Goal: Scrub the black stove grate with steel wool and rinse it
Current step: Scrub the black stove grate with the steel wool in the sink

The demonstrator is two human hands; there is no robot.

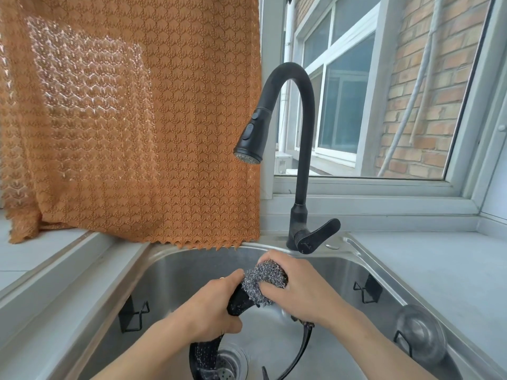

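The wet stove grate (236, 300) could be lost from the grip and dropped into the sink (170, 270), judging by its slick curved ring. It is held low in the frame's centre, gripped by the left hand (211, 305), while steel wool (263, 282) is clutched by the right hand (296, 286) and pressed against its upper end.
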